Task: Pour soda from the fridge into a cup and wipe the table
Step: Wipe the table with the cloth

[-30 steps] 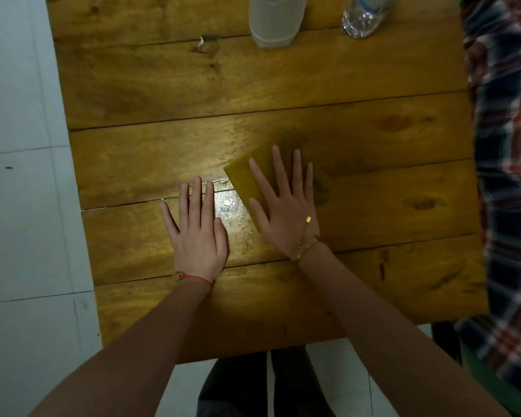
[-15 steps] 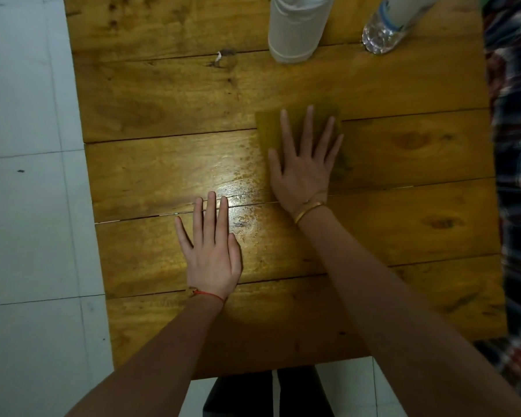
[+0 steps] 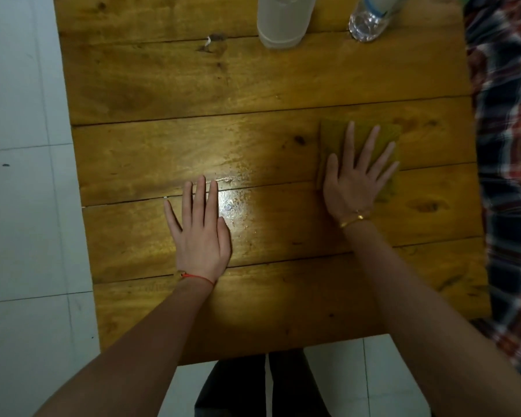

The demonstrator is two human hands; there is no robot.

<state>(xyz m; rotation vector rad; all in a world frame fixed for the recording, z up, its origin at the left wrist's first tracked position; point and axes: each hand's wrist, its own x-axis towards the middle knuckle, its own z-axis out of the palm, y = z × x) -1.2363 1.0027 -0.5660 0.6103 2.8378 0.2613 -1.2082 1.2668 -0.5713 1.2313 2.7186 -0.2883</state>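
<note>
Wooden bench, wipe step: your right hand presses the yellow cloth flat at 3 o'clock, grip open. Left hand flat, empty. Cup at 12. Next, sweep toward the wet sheen at centre.

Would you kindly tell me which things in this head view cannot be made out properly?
- Cup: top cut off by the upper edge, so its contents are unseen.
- Bottle: only its base shows, the same edge hides the rest.
- Cloth: partly covered by the right hand.
- Plaid fabric: blurred and cut off by the right edge.
- Table under the left hand: hidden.
</note>
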